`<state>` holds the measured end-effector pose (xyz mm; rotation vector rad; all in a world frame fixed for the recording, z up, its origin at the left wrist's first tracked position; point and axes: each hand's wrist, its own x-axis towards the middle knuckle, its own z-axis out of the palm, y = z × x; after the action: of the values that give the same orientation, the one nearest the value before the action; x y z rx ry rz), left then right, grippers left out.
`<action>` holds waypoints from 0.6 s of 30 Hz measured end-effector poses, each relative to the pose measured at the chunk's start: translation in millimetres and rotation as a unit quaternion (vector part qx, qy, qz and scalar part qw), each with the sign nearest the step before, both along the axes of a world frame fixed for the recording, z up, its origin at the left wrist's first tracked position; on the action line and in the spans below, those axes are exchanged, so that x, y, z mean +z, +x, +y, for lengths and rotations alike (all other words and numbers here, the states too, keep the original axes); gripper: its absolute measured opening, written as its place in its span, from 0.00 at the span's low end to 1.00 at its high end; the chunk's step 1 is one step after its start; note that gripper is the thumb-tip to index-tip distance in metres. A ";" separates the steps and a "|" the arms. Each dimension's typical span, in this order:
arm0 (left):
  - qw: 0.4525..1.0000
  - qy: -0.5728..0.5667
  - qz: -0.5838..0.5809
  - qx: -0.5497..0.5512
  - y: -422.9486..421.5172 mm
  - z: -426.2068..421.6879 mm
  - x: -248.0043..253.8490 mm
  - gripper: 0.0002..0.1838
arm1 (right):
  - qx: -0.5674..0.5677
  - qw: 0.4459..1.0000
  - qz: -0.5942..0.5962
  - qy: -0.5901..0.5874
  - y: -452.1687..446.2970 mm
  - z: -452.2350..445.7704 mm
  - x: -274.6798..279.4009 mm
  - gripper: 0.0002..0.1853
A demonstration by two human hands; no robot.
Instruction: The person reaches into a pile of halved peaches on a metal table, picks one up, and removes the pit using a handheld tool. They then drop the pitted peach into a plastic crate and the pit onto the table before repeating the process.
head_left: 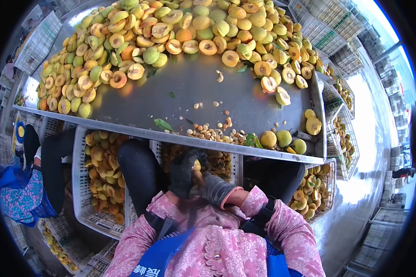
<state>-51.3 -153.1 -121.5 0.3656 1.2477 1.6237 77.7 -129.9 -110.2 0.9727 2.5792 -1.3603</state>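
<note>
Both hands wear dark gloves and are close together in front of my chest, over a crate between my knees. My left hand [182,173] is closed around a small yellow piece of peach [197,165], mostly covered by the glove. My right hand [216,188] is closed right beside it, fingers curled toward the peach; what it holds, if anything, is hidden. Below them stands the crate of peach pieces [224,161]. Ahead, a metal table [171,108] bears a large heap of halved peaches [208,46].
Loose pits [217,134] and leaves lie along the table's near edge, with several whole peaches [284,137] at its right. Peach-filled crates stand at my left [81,184] and right [330,184]. Another person [23,194] sits at far left. Stacked crates [328,27] are behind.
</note>
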 end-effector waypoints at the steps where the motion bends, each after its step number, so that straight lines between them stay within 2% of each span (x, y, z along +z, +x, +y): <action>1: 0.999 0.008 0.028 -0.023 -2.2 -3.3 -9.8 0.10 | 0.026 0.998 0.005 0.055 1.5 -2.9 -9.5 0.21; 4: 0.994 0.022 0.090 -0.065 -7.8 -6.1 -6.5 0.09 | -0.012 0.988 -0.016 -0.154 -3.6 9.9 15.1 0.31; 5: 0.991 0.024 0.107 -0.074 -9.5 -5.8 -3.4 0.08 | 0.002 0.991 -0.010 -0.134 -2.6 7.9 7.5 0.32; 6: 0.975 0.023 0.190 -0.110 -10.5 -4.8 -5.2 0.08 | 0.016 0.993 -0.003 -0.115 -1.0 4.2 -4.4 0.32; 8: 0.918 0.023 0.351 -0.181 -12.1 0.3 -7.0 0.09 | 0.013 0.995 0.016 -0.096 2.7 2.1 -8.9 0.32; 11: 0.820 0.099 0.516 -0.229 -16.6 2.1 4.1 0.13 | -0.008 0.993 0.030 -0.115 9.5 4.5 2.9 0.32; 14: 0.745 0.132 0.624 -0.196 -21.5 2.3 9.7 0.12 | 0.010 0.986 0.005 -0.166 4.9 12.9 4.4 0.31; 17: 0.910 0.059 0.350 -0.216 -13.7 0.4 10.2 0.11 | 0.008 0.974 -0.006 -0.226 5.5 20.4 31.1 0.30; 18: 0.924 0.055 0.312 -0.212 -11.7 -0.3 10.0 0.11 | 0.011 0.970 0.005 -0.241 8.5 22.3 34.2 0.30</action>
<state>-63.1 -153.3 -111.4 1.2113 1.4079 1.2308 86.2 -107.6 -76.0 0.8445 2.0884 -1.8589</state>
